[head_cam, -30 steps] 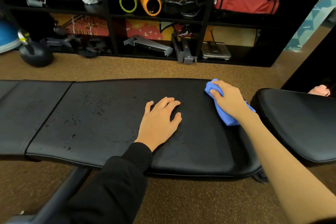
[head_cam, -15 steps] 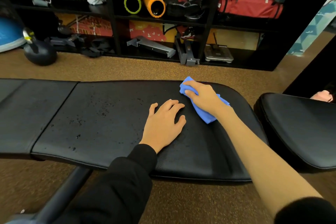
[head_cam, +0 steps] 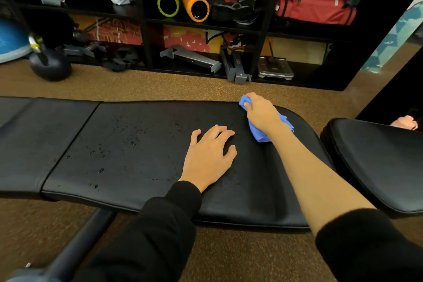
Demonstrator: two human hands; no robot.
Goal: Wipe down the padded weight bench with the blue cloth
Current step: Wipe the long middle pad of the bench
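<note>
Noted right grip (head_cam: pixel 261 112) bunched around blue cloth (head_cam: pixel 259 135), pressed on far edge of table (head_cam: pixel 142 192), right of frame centre. Found left grip (head_cam: pixel 209 155) released, fingers spread flat on the padding, just left of cloth, apart from it. Logged droplets (head_cam: pixel 100 170) across middle-left. Recorded second black pad (head_cam: pixel 377 162) at right edge.

You have one view, from the camera worn on your head. It looks forward and steeply down from the near long side of the padded weight bench (head_cam: pixel 137 144), which runs left to right across mid-frame. It sits close: your forearms fill the lower frame, with your left hand (head_cam: pixel 209 155) and your right hand (head_cam: pixel 261 112), gripping the blue cloth (head_cam: pixel 259 134), near centre. Beyond the bench's far edge are brown floor (head_cam: pixel 160 86) and black shelving (head_cam: pixel 370 30). A second black pad (head_cam: pixel 377 162) is cropped off the bench's right end.
</note>
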